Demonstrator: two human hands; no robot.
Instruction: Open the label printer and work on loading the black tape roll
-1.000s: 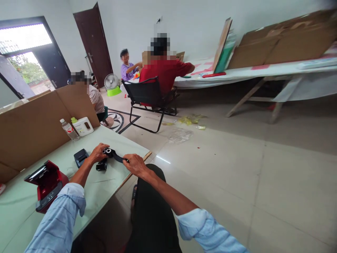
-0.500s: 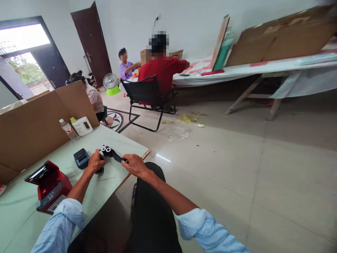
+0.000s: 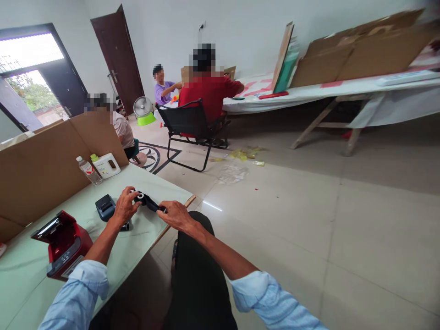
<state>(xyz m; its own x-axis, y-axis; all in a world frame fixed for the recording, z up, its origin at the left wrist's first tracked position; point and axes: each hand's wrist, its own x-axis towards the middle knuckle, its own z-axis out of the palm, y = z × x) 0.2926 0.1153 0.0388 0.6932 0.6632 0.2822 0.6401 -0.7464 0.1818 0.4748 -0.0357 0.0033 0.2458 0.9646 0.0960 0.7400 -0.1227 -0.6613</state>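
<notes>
A black ribbon roll (image 3: 141,197) with a short black strip trailing from it is held just above the pale green tabletop (image 3: 30,275), near its right edge. The roll end is pinched by the fingers of the left hand (image 3: 124,207), while the far end of the strip is gripped by the closed fingers of the right hand (image 3: 176,214). The strip is stretched between the two hands. A second small black roll (image 3: 125,226) is seen lying on the tabletop under the left hand, mostly hidden by it.

Just left of the hands, a small dark blue device (image 3: 105,206) is set on the tabletop. Nearer the viewer, a red label printer (image 3: 62,243) is seen with its lid open. Toward the far end of the tabletop, a clear plastic bottle (image 3: 88,170) and a white jug with a green cap (image 3: 105,165) are placed side by side against a cardboard panel (image 3: 44,169).

Beyond, a person in a red shirt (image 3: 209,94) is seated in a black folding chair (image 3: 187,126), and two more people are seen seated farther off.
</notes>
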